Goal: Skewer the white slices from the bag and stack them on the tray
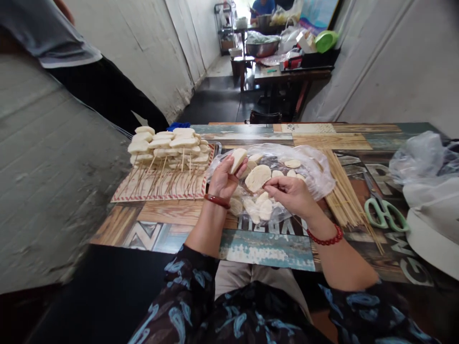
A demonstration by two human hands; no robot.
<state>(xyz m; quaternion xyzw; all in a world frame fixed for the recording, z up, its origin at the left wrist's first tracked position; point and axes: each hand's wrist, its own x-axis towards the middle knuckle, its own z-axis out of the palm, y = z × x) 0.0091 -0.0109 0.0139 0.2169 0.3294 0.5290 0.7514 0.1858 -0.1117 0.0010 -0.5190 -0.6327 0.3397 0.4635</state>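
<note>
My left hand is closed around a thick, pale, bread-like slice, raised over the plastic bag. My right hand pinches a thin wooden skewer, whose tail end shows below the palm. At those fingertips is a round, flat, pale slice; whether the skewer pierces it, I cannot tell. Beneath both hands, more pale slices lie on an opened clear plastic bag. To the left, skewered slices are stacked, their sticks pointing toward me.
The stack rests on a red-and-white patterned tray. A bundle of bamboo skewers and green-handled scissors lie right, beside a white cap and plastic bags. A person stands at left; a cluttered table stands behind.
</note>
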